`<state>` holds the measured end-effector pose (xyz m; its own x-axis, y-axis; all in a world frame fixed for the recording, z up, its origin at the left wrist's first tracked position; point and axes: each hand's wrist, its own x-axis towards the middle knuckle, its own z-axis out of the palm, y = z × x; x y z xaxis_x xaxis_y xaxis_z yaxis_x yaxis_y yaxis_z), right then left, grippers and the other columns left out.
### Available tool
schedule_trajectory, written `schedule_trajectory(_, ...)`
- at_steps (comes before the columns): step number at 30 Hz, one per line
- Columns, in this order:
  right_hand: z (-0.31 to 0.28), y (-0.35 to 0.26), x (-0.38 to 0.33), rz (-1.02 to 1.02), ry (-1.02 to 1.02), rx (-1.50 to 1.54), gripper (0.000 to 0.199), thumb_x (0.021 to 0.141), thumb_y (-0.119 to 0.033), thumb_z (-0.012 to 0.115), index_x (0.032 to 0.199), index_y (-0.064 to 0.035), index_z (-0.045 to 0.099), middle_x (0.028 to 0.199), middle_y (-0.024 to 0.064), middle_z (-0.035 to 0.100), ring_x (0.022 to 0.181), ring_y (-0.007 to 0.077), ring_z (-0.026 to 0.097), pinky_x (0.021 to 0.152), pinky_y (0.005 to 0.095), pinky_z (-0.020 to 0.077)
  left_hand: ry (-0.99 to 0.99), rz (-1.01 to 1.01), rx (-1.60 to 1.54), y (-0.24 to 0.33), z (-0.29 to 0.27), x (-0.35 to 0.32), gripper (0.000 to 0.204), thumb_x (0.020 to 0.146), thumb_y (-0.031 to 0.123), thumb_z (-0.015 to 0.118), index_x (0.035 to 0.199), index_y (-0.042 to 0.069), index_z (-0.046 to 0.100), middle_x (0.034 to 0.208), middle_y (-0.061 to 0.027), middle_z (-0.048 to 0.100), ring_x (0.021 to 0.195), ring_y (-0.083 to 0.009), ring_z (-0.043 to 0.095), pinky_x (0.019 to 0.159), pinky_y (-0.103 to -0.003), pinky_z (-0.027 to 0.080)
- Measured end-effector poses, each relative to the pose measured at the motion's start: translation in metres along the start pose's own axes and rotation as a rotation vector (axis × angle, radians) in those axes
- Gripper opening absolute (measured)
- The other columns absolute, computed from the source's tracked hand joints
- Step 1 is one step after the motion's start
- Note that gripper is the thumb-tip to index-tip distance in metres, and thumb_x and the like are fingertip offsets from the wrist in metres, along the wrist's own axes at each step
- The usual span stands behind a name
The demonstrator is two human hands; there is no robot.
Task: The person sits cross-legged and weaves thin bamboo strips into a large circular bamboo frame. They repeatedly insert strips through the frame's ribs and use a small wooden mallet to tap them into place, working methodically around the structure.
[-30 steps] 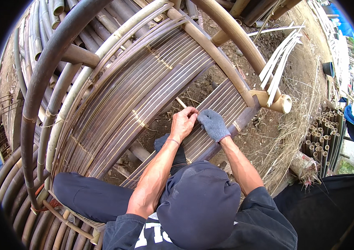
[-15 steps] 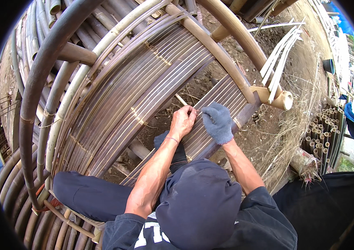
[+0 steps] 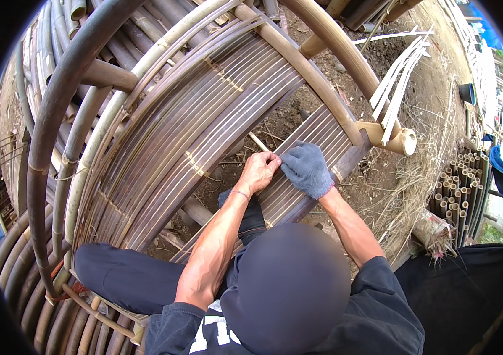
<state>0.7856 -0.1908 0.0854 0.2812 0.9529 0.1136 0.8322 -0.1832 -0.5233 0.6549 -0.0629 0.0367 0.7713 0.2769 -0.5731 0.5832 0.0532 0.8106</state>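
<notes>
My bare left hand (image 3: pixel 258 170) pinches at the inner edge of a narrow panel of bamboo slats (image 3: pixel 328 131). Over the same slats, my right hand (image 3: pixel 308 170), in a grey knitted glove, is closed with its fingertips against the left ones. Whatever lies between the fingers is too small or hidden to make out. Left of the hands is a wider panel of dark bamboo slats (image 3: pixel 168 148), tied across with light lashings (image 3: pixel 195 164). A gap showing soil separates the two panels. Round bamboo poles (image 3: pixel 305 65) frame both.
A curved bamboo pole (image 3: pixel 44 136) arches at the left. Pale split strips (image 3: pixel 399 83) hang over the frame at the upper right, near a cut pole end (image 3: pixel 405 142). Bundled bamboo poles (image 3: pixel 461 189) stand at the right. Dry fibres (image 3: pixel 405 195) litter the ground.
My gloved right hand has moved left and turned, bringing its fingertips against the left hand's. The left hand stays at nearly the same spot on the slats.
</notes>
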Motion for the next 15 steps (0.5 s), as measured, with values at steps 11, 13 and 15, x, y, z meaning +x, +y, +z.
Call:
schedule_trajectory(11,-0.015,0.020,0.012,-0.034,-0.063,-0.224,0.016,0.065,-0.020,0.070,0.058,-0.0091,0.062,0.062,0.0094,0.059,0.064,0.0294,0.062,0.083,0.0442,0.0536,-0.040,0.018,0.005,0.005,0.004,0.000,0.028,0.095,0.028,0.065,0.105,0.003,0.072,0.089,-0.0108,0.073,0.084,-0.0168,0.066,0.080,-0.035,0.051)
schedule_trajectory(13,-0.016,0.026,0.010,-0.008,0.059,-0.282,0.016,0.064,-0.019,0.070,0.056,-0.0092,0.061,0.059,0.0096,0.058,0.061,0.0296,0.061,0.079,0.0434,0.0542,-0.013,-0.012,-0.043,0.005,0.006,0.001,0.028,0.095,0.028,0.065,0.106,0.003,0.072,0.091,-0.0107,0.073,0.086,-0.0167,0.066,0.081,-0.035,0.051)
schedule_trajectory(15,-0.012,0.028,0.006,0.107,0.069,-0.277,0.016,0.064,-0.018,0.070,0.056,-0.0086,0.060,0.059,0.0096,0.058,0.063,0.0304,0.062,0.074,0.0425,0.0538,0.001,0.070,-0.031,0.004,0.011,0.001,0.028,0.095,0.028,0.065,0.106,0.003,0.072,0.088,-0.0087,0.073,0.083,-0.0152,0.065,0.079,-0.034,0.051)
